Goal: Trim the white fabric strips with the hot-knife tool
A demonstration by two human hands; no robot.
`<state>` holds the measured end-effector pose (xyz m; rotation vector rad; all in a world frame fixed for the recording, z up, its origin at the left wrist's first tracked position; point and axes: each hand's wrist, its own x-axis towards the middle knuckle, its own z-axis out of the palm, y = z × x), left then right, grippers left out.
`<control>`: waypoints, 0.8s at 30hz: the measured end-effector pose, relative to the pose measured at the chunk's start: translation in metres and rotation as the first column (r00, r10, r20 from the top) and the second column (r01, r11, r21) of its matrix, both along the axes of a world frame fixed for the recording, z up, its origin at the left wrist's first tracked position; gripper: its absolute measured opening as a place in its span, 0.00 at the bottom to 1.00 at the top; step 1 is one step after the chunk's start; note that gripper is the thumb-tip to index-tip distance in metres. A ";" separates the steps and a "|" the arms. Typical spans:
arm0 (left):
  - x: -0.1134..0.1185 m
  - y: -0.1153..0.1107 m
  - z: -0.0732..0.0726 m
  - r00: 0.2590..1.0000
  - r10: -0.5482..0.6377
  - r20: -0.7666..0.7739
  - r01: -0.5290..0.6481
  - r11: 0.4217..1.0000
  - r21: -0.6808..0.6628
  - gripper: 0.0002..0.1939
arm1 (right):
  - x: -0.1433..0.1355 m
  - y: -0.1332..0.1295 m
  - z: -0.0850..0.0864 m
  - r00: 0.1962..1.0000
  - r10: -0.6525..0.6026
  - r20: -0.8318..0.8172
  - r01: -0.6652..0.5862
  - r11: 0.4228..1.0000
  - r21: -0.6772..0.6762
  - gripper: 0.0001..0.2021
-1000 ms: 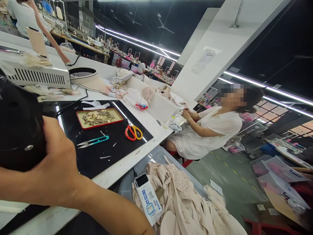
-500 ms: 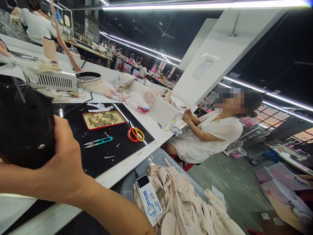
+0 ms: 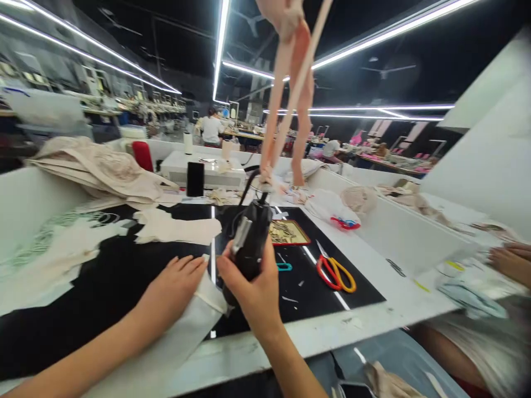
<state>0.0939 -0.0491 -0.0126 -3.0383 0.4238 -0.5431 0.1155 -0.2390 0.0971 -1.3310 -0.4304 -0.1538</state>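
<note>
My right hand (image 3: 257, 298) is wrapped round a black corded hand tool (image 3: 251, 237), held upright over the black mat (image 3: 124, 282). Pinkish cloth strips (image 3: 282, 110) are tied to the tool's top and run upward. My left hand (image 3: 172, 290) lies flat with outstretched fingers on a piece of white fabric (image 3: 193, 326), just left of the tool. That fabric drapes over the table's front edge, and its right end meets the tool's base, which is partly hidden. Behind my right hand are a red-rimmed tray (image 3: 292, 232) and turquoise thread snips (image 3: 284, 267), both partly covered.
Red-and-yellow-handled scissors (image 3: 335, 273) lie on the mat's right side. Cut cream pieces (image 3: 178, 226) and a stack of beige garments (image 3: 99, 166) are at the left. A phone (image 3: 195, 179) leans at the back. A co-worker's hands (image 3: 512, 260) show at the right edge.
My view has swung left from the co-worker to the mat. The tool, close to the camera at the left before, now stands over the mat's middle. My left hand now rests on white fabric.
</note>
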 end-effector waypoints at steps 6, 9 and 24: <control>-0.010 -0.012 0.014 0.977 0.147 -0.157 -0.134 0.987 0.088 0.24 | 0.004 -0.007 -0.012 0.997 -0.080 0.001 0.080 0.995 -0.054 0.26; -0.013 -0.019 0.020 0.971 0.167 -0.173 -0.156 0.985 0.075 0.23 | 0.004 -0.009 -0.015 0.994 -0.105 0.030 0.106 0.994 -0.036 0.22; -0.025 -0.015 0.027 0.979 0.137 -0.152 -0.130 0.990 0.053 0.23 | 0.014 -0.008 -0.011 0.985 -0.157 0.069 0.143 0.974 0.177 0.21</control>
